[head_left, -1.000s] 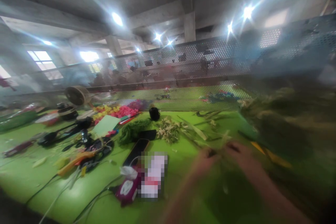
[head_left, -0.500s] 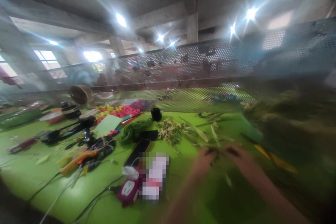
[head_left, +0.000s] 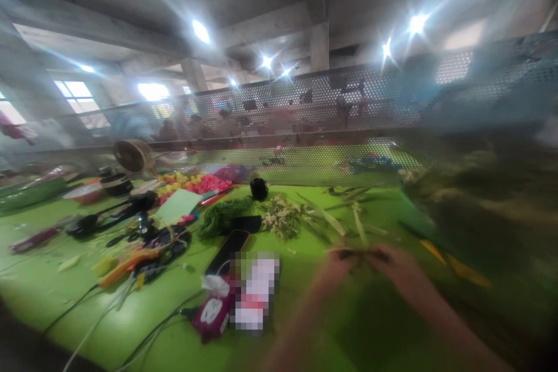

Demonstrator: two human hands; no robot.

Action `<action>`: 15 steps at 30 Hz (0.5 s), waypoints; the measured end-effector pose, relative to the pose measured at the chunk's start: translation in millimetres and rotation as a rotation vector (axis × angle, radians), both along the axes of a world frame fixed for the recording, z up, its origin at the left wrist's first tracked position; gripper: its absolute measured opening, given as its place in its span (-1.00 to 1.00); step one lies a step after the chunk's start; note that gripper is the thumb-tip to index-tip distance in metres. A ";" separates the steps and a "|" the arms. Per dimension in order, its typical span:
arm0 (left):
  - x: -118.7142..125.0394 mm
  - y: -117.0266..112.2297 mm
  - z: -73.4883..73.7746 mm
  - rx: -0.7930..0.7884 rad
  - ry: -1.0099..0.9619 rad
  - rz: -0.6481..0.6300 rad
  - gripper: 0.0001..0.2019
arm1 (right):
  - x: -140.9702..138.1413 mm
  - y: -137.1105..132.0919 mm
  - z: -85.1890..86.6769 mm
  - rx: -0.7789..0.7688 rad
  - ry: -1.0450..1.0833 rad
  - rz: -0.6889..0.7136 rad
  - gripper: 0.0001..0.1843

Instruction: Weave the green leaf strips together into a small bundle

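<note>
Dried leaf piece (head_left: 361, 253), slim and olive-brown, sits between the fingertips of the two hands, above the near right part of the green desk (head_left: 305, 331). The left hand (head_left: 341, 263) and the right hand (head_left: 389, 261) are close but apart, each with thumb and fingers drawn together; both seem to be pinching the piece, though blur hides the exact grip.

Over the last second the right hand has come down from slightly above the left, so they now stand about level. A pale end that dangled below the fingers no longer shows. I take this as a sign that the leaf is being turned or worked in the fingers, and not yet let go.

Just beyond the fingertips, a pale straw-coloured strip (head_left: 359, 224) runs away from the hands, narrow and nearly straight, its far end lighter and ragged. Whether it joins the pinched piece or lies on the desk cannot be told. Farther off lie a loose heap of curled dry leaf scraps (head_left: 281, 218) and a broader greenish blade (head_left: 329, 221).
</note>
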State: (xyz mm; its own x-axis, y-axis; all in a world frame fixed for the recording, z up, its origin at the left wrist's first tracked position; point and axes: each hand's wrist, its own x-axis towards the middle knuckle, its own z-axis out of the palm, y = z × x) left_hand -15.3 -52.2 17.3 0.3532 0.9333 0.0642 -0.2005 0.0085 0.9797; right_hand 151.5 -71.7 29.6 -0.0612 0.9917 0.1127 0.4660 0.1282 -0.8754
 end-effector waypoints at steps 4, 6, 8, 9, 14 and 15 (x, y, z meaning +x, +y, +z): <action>-2.7 1.3 4.3 0.022 -0.008 -0.050 -0.88 | -3.7 -1.7 3.6 -0.063 0.071 -0.049 -0.75; -4.0 1.5 6.4 0.044 0.002 -0.057 -0.87 | -5.0 -2.6 5.5 -0.039 0.058 -0.041 -0.75; -5.1 1.3 8.1 0.061 0.042 -0.070 -0.85 | -5.3 -3.4 6.9 0.007 -0.010 -0.007 -0.73; -5.3 1.2 8.6 0.072 0.065 -0.080 -0.84 | -5.2 -3.8 7.4 0.026 -0.044 0.006 -0.73; -2.5 0.5 6.3 0.107 0.184 -0.062 -0.81 | -3.7 -5.2 8.9 0.053 -0.068 0.028 -0.77; -1.9 0.4 5.5 0.085 0.192 -0.048 -0.79 | -3.1 -5.0 8.9 0.057 -0.069 0.029 -0.76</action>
